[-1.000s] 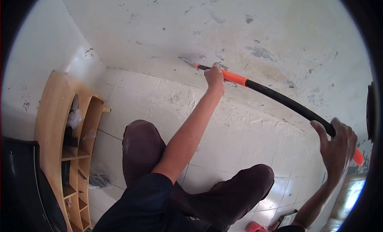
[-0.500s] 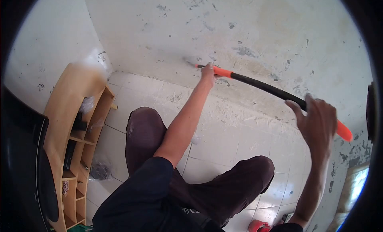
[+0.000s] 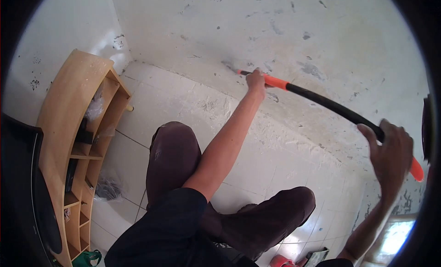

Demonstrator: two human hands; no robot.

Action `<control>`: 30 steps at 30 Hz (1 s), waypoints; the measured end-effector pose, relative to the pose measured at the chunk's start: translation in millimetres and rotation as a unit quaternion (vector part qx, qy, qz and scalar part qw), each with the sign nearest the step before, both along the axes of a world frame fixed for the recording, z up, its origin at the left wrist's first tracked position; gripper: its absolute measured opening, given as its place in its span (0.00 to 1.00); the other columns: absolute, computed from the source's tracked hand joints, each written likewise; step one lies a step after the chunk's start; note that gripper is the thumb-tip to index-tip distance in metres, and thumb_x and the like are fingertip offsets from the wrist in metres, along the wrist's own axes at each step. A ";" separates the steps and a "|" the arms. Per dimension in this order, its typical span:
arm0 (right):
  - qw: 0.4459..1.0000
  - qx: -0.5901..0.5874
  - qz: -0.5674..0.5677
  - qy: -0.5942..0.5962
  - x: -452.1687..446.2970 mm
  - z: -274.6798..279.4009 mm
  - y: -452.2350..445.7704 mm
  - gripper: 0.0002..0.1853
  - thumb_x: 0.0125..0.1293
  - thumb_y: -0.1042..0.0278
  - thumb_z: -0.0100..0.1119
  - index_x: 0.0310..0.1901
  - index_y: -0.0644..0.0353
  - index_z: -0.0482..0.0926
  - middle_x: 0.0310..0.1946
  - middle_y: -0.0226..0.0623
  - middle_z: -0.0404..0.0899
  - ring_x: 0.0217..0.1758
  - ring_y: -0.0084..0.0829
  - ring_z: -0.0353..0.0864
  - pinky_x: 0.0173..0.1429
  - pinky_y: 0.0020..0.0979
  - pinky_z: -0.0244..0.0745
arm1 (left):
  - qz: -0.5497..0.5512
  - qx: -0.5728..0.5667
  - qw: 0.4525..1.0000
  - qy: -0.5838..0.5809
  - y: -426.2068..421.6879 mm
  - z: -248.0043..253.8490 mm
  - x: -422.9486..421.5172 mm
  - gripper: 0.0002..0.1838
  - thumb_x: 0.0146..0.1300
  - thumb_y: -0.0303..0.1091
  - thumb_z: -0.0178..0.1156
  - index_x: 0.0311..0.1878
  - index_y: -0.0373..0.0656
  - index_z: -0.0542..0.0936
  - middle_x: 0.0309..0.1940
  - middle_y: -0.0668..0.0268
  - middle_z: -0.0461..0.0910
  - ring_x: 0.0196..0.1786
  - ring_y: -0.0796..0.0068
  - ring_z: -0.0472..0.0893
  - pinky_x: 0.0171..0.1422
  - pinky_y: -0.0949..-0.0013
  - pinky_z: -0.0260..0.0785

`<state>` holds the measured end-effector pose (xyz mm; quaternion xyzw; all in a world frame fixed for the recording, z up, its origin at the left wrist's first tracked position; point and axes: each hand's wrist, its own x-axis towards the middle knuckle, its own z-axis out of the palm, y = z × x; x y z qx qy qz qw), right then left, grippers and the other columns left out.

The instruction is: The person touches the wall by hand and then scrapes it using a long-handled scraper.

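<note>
A long-handled scraper [image 3: 321,100], black with orange sections, slants across the upper right in front of the wall. Its thin grey head, blurred, is at the wall surface low down near the floor. My left hand [image 3: 256,81] is closed around the handle close to that head, by an orange section. Farther back, near the orange butt end, my right hand [image 3: 392,147] grips the black part, with the thumb on the near side and the fingers curled over it. Peeled grey patches mark the wall [image 3: 358,42] around the tool.
Pale flakes and dust lie on the tiled floor [image 3: 248,175] along the wall's foot. At left stands a curved wooden shelf unit [image 3: 55,106] beside a black screen [image 3: 20,161]. A plastic bag [image 3: 108,190] lies next to it. My bent knees are below; a red object [image 3: 282,261] sits at the bottom.
The camera view has turned somewhat, shifting the wall marks rightward. Both hands and the scraper appear farther right in view; both grips stay on the handle.
</note>
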<state>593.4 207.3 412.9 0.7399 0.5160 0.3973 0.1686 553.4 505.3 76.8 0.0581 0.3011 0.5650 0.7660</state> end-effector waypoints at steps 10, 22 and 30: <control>0.986 -0.055 0.157 0.009 -15.7 -39.8 49.6 0.29 0.66 0.38 0.67 0.21 0.59 0.79 0.15 0.33 0.75 0.17 0.31 0.69 0.32 0.37 0.67 | 0.016 -0.034 0.999 0.023 43.5 -89.9 -30.1 0.04 0.68 0.34 0.51 0.41 0.46 0.69 0.35 0.60 0.74 0.35 0.61 0.79 0.37 0.46 0.81; 0.997 0.027 0.042 -0.052 14.4 -2.7 -64.8 0.26 0.64 0.39 0.71 0.45 0.58 0.86 0.33 0.35 0.83 0.39 0.32 0.80 0.54 0.37 0.73 | -0.030 -0.011 0.999 0.006 -33.8 28.5 17.3 0.08 0.66 0.35 0.55 0.40 0.41 0.72 0.32 0.59 0.76 0.32 0.62 0.81 0.33 0.50 0.80; 0.991 -0.023 0.088 0.100 22.5 -81.9 43.2 0.28 0.66 0.36 0.66 0.33 0.61 0.83 0.29 0.44 0.82 0.35 0.45 0.82 0.48 0.46 0.75 | 0.061 -0.102 0.980 0.159 51.0 -131.8 -3.0 0.19 0.65 0.38 0.58 0.46 0.26 0.77 0.39 0.48 0.84 0.34 0.60 0.86 0.40 0.55 0.80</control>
